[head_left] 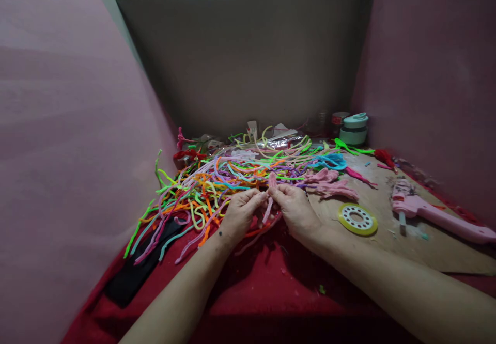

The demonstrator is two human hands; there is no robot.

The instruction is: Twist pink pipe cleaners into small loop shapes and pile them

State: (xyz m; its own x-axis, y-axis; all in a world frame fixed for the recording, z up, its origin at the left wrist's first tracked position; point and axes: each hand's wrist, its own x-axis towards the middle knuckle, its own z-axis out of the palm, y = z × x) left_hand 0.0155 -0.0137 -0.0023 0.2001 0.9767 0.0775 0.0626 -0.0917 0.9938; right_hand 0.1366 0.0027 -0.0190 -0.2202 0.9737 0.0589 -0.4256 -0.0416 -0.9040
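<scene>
Between my two hands is a pink pipe cleaner (268,210), bent into a narrow loop that sticks up above the fingers. My right hand (292,207) pinches it near the loop. On the other side, my left hand (243,209) has thumb and forefinger closed at the same piece, its fingertips meeting the right hand's. Just beyond the hands spreads a tangled heap of colourful pipe cleaners (209,178). Pink bent pipe-cleaner pieces (329,183) lie right of my right hand.
A pink hot glue gun (434,212) and a yellow tape roll (357,219) rest on a brown board (391,246). Behind stands a mint-green lidded container (353,129). A black flat item (134,277) lies on the red cloth (248,292) at left. Walls close in both sides.
</scene>
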